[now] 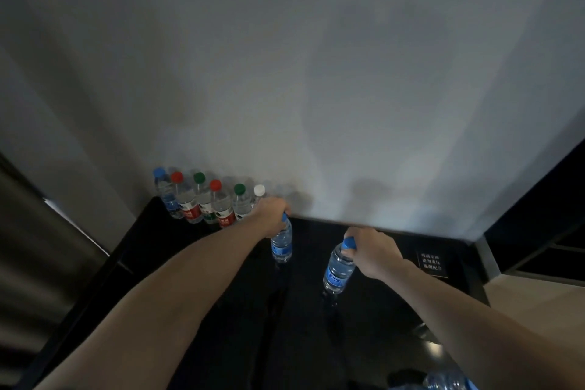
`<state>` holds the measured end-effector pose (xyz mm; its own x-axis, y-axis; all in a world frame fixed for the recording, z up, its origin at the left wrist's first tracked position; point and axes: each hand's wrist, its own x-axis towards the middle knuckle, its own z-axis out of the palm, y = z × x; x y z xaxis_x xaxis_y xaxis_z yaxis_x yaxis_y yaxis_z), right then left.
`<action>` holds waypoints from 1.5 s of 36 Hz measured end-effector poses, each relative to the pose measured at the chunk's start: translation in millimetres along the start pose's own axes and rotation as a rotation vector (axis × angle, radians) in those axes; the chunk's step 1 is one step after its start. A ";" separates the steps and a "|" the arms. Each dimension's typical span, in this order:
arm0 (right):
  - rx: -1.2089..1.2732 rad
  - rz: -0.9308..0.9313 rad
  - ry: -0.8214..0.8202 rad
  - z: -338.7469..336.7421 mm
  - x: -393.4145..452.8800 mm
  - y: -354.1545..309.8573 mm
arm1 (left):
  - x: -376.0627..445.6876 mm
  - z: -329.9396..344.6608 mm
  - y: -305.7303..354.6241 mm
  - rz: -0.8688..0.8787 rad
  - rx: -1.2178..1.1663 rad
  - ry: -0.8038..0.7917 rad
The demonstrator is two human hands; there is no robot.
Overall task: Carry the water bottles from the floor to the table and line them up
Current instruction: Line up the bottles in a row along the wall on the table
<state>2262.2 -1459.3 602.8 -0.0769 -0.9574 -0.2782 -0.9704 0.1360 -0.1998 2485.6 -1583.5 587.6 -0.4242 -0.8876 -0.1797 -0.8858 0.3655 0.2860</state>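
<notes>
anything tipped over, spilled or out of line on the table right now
Nothing is spilled or tipped. The row of bottles stands upright against the wall. The two blue-capped bottles gripped at the neck by the left hand and right hand sit forward of that row, not yet lined up. Another bottle at the bottom edge is cut off.

A plain pale wall (316, 72) filled the upper two thirds of the frame, grey and dim toward the top, brighter low in the middle where soft shadows lay on it. Below it a glossy black tabletop (395, 310) ran across the lower middle, meeting the wall along its far edge. A small dark sign with white lettering (432, 264) lay on it at the right. At the left edge hung a grey curtain (41, 247). At the right edge stood dark shelving (544, 231), with a strip of light wooden floor (535, 294) beneath
</notes>
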 end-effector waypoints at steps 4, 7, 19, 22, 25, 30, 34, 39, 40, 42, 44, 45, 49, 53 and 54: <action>0.022 -0.009 0.015 0.4 12.1 -2.2 | 16.1 -1.4 -2.8 -0.018 0.003 0.007; 0.028 -0.014 0.027 0.6 21.7 -3.9 | 29.1 -0.1 -4.4 -0.028 0.006 0.002; 0.023 -0.018 0.050 -2.0 62.1 -12.3 | 58.7 2.4 -15.1 -0.054 0.021 -0.022; 0.026 -0.009 0.043 -4.2 72.8 -16.7 | 63.5 1.0 -21.9 -0.070 0.001 0.016; 0.020 -0.008 0.038 -6.0 83.3 -22.1 | 68.3 -1.0 -26.8 -0.073 0.010 0.032; 0.005 -0.024 0.026 -9.9 101.8 -33.3 | 73.9 -0.4 -29.3 -0.075 0.019 0.020; -0.017 -0.020 0.026 -11.6 116.5 -42.7 | 77.5 -2.0 -29.5 -0.092 0.006 0.015; -0.013 -0.028 0.024 -13.5 130.5 -56.2 | 81.4 -3.1 -33.1 -0.097 -0.021 0.003; -0.012 -0.026 0.023 -12.9 133.2 -58.4 | 81.4 -2.5 -33.9 -0.095 -0.035 0.004; -0.019 -0.018 0.016 -11.4 138.0 -63.0 | 81.2 -2.1 -35.8 -0.093 -0.045 0.009; -0.035 -0.016 0.004 -9.9 141.7 -67.9 | 81.3 -1.2 -37.9 -0.088 -0.048 0.012; -0.044 -0.017 -0.002 -9.2 143.1 -70.4 | 81.3 -1.0 -38.8 -0.086 -0.048 0.013; -0.067 -0.017 -0.015 -5.8 148.0 -78.0 | 80.0 -1.1 -40.5 -0.076 -0.037 0.004; -0.067 -0.013 -0.020 -2.7 149.3 -82.5 | 78.7 1.1 -42.6 -0.064 -0.041 0.010; -0.064 -0.013 -0.019 -1.5 149.3 -83.2 | 78.2 1.3 -42.8 -0.060 -0.042 0.011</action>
<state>2331.1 -1613.9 579.3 -0.0601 -0.9540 -0.2936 -0.9839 0.1062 -0.1435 2490.1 -1668.2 560.0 -0.3679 -0.9109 -0.1871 -0.9008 0.2992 0.3146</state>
